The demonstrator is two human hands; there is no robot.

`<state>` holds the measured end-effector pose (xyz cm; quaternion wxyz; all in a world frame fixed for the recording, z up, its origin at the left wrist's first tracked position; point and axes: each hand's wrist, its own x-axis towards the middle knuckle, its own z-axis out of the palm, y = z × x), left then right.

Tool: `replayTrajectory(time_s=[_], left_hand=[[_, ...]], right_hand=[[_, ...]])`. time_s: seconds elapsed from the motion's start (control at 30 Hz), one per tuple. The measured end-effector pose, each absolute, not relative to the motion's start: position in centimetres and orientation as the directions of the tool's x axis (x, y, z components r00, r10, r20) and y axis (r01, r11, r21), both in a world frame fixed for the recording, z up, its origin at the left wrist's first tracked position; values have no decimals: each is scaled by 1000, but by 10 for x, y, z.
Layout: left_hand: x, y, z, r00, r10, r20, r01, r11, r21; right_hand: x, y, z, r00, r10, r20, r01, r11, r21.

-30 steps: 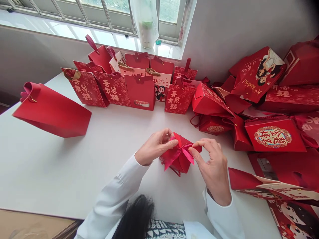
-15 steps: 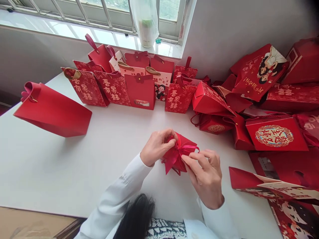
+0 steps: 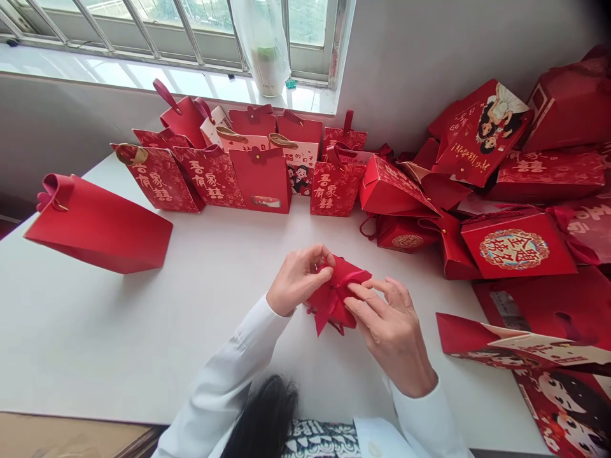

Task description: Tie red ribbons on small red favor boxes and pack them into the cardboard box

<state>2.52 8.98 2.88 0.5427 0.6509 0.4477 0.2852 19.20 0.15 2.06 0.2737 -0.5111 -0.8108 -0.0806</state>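
A small red gift box (image 3: 337, 303) with a pink ribbon bow (image 3: 330, 294) sits on the white table (image 3: 119, 337) in front of me. My left hand (image 3: 298, 280) pinches the ribbon at the box's left top, fingers closed. My right hand (image 3: 389, 331) presses on the box's right side, its fingertips on the ribbon by the knot. Both sleeves are white.
A row of upright red gift bags (image 3: 214, 175) lines the back under the window. A larger red bag (image 3: 95, 226) lies on its side at left. A heap of red bags and boxes (image 3: 515, 245) fills the right side. A plastic-wrapped cup (image 3: 262, 57) stands on the sill.
My right hand has dropped from pulling the ribbon end to the right and now rests against the box by the knot. The ribbon loop is drawn tighter. The left hand stays put.
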Motion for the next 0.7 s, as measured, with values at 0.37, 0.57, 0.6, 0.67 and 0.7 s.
replayTrajectory(time_s=[0.37, 0.57, 0.6, 0.67, 0.7], left_hand=[[2, 95, 34, 638, 768, -60, 152, -49, 987], [12, 91, 28, 555, 832, -19, 188, -103, 977], [12, 90, 28, 547, 837, -13, 195, -112, 974], [13, 87, 27, 496, 868, 13, 224, -142, 964], [14, 86, 25, 446, 894, 44, 253, -173, 952]], right_hand=[[190, 0, 23, -318, 776, 544, 868, 470, -163], [188, -1, 24, -335, 774, 537, 874, 469, -130], [188, -1, 24, -333, 773, 540, 875, 467, -130], [187, -2, 23, -325, 774, 543, 877, 462, -133], [187, -2, 23, -322, 775, 544, 878, 460, -135]])
